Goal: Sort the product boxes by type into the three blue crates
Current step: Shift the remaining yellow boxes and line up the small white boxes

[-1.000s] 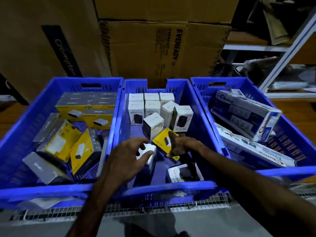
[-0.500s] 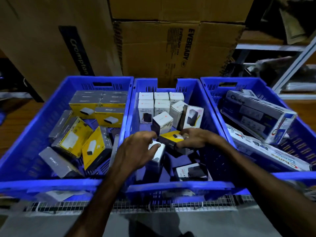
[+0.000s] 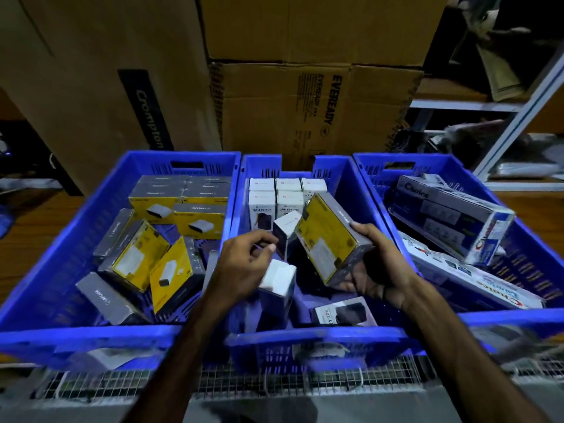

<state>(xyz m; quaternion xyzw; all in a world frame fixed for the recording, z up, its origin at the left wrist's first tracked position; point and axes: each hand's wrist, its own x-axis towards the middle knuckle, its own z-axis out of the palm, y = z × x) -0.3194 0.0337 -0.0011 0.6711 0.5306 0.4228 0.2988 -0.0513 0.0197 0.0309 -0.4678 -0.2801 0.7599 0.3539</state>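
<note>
Three blue crates stand side by side. The left crate (image 3: 91,334) holds yellow-and-grey boxes (image 3: 137,254). In the middle crate (image 3: 305,334) are small white boxes (image 3: 262,203) in rows at the back. The right crate (image 3: 503,315) has long Choice boxes (image 3: 451,215). My right hand (image 3: 377,270) grips a yellow-and-grey box (image 3: 331,239), tilted and raised over the middle crate. My left hand (image 3: 244,265) has its fingers curled round a white box (image 3: 279,277), upright and blurred, in the middle crate. Another white box (image 3: 341,312) lies flat near that crate's front wall.
Large cardboard cartons (image 3: 305,111) are stacked right behind the crates, with a Crompton carton (image 3: 91,87) on the left. A metal rack (image 3: 518,117) with goods stands at the back right. The crates sit on a wire-mesh shelf (image 3: 274,383) whose front edge is near me.
My right hand has lifted the yellow-and-grey box out from among the white boxes and tipped it up. My left hand closed on the white box and drew it back a little.
</note>
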